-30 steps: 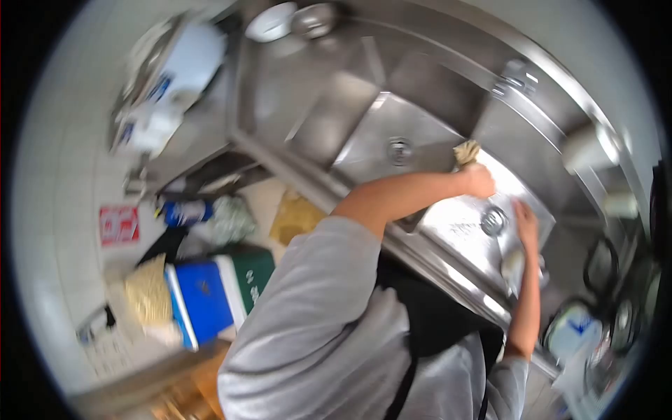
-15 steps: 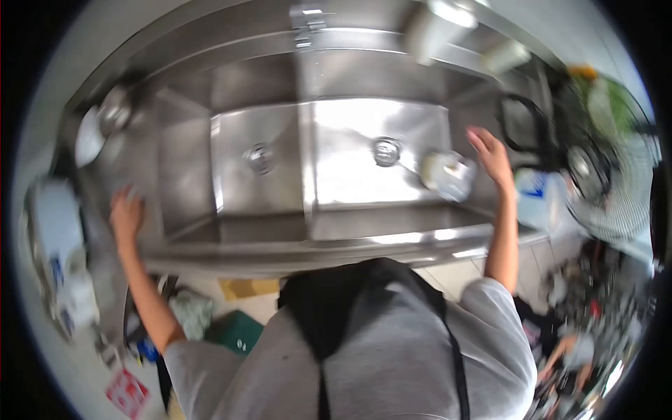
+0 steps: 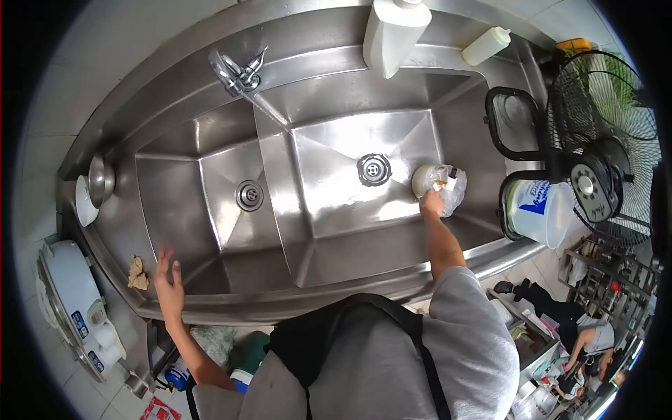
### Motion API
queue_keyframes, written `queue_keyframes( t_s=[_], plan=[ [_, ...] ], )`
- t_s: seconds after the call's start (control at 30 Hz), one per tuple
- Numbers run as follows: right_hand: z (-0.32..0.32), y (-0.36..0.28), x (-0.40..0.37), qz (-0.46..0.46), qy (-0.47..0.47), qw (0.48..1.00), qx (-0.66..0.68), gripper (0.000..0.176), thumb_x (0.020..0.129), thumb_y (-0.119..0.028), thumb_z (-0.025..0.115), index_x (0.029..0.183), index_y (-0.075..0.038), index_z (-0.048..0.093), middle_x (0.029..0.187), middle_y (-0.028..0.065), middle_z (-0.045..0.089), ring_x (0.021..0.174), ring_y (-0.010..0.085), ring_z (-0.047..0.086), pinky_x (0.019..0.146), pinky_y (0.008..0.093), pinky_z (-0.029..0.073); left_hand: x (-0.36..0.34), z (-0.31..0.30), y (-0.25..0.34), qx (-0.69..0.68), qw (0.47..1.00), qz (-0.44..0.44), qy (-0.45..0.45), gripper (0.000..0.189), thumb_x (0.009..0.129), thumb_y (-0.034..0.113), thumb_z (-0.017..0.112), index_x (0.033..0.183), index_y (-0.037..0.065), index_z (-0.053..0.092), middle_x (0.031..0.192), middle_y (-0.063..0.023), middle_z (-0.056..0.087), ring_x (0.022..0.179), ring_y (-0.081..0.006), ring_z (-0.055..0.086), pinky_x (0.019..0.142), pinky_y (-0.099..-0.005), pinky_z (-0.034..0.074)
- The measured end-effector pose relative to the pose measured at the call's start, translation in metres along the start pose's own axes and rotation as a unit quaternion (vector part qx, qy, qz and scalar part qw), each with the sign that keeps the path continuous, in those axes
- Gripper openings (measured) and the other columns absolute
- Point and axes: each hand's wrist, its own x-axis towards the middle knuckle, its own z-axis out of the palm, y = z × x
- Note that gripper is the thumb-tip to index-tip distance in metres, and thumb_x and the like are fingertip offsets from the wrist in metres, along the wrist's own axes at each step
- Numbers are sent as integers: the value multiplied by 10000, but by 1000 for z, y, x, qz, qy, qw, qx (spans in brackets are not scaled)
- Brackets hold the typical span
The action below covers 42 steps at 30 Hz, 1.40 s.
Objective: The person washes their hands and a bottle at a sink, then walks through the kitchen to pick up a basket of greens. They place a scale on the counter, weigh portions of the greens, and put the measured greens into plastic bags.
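In the right basin of the steel sink (image 3: pixel 336 262) lies a clear plastic bag (image 3: pixel 453 196) wrapped round something pale and round, with a small label on top. My right hand (image 3: pixel 432 204) reaches down to the bag's near left side, its fingers closed on the plastic. What is inside the bag I cannot make out. My left hand (image 3: pixel 169 285) hovers over the near left rim of the sink, fingers spread, holding nothing. Just left of it a crumpled brown scrap (image 3: pixel 138 273) lies on the steel ledge.
A faucet (image 3: pixel 241 73) stands behind the divider. At the back are a large white bottle (image 3: pixel 395 35) and a squeeze bottle (image 3: pixel 486 46). A black fan (image 3: pixel 595 178) and plastic tub (image 3: pixel 542 210) stand right; a metal bowl (image 3: pixel 101 180) sits left. Another person (image 3: pixel 588 336) is farther off.
My right hand has come down and left from beside the bag onto it. My left hand has moved away from the left ledge, where the brown scrap now shows. The view has turned.
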Motion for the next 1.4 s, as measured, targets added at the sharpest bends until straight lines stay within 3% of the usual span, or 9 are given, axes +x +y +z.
queue_keyframes(
  t_s=[0.03,0.23,0.37,0.57,0.73,0.83,1.0,1.2,1.4],
  plan=[
    [11,2,1,-30,61,998,16,191,791,-197,480,861,-88,620,908,159,609,859,319,592,757,407,470,-1,-2,9,-11,1000,5,0,287,888,149,439,1127,16,525,1273,-160,428,1179,-310,404,932,-352,346],
    [-3,-11,-11,-61,46,995,61,193,780,-172,474,899,-83,597,867,156,612,854,318,591,745,414,474,19,13,89,-114,990,83,1,257,888,134,432,1080,16,554,1186,-143,512,1106,-270,483,897,-328,380],
    [-25,-21,-34,-129,72,987,65,157,749,-184,496,805,-86,605,830,155,614,808,310,602,699,410,488,31,60,152,-236,941,198,-140,244,854,67,450,1068,27,561,1153,-143,534,1087,-259,501,909,-317,374],
    [-134,-12,-156,-259,152,951,72,115,695,-98,526,789,-72,588,780,124,610,760,274,593,689,391,470,28,105,209,-204,867,372,-261,276,844,103,469,1100,22,533,1163,-167,513,1065,-318,497,885,-344,390],
    [-217,27,-257,-295,235,921,95,66,704,-117,539,739,-64,557,747,89,596,718,264,575,650,372,431,22,117,225,-167,868,388,-260,308,840,101,463,1134,21,507,1200,-202,470,1117,-348,442,918,-357,363],
    [-248,64,-309,-274,291,911,104,63,709,-134,546,722,-72,543,715,63,571,696,243,550,649,349,408,14,133,226,-104,866,435,-222,323,838,103,462,1147,17,496,1220,-227,440,1137,-368,412,932,-370,350],
    [-272,142,-376,-244,321,905,137,29,695,-93,547,704,-81,522,663,40,517,655,221,504,625,335,376,-21,140,284,-144,832,457,-278,292,846,130,472,1103,3,534,1216,-227,448,1124,-356,433,928,-368,352],
    [-252,268,-405,-172,364,907,127,58,682,-72,551,674,-86,496,626,39,494,623,209,489,579,321,346,-115,155,429,-189,744,542,-343,246,854,100,461,1060,17,567,1160,-175,519,1086,-312,486,907,-349,376],
    [-189,420,-372,-105,371,915,117,38,680,-66,535,695,-101,536,641,38,527,657,206,511,596,330,358,-240,232,571,-187,621,644,-405,241,858,110,472,1066,34,566,1145,-155,538,1072,-297,508,898,-332,387]
  ],
)
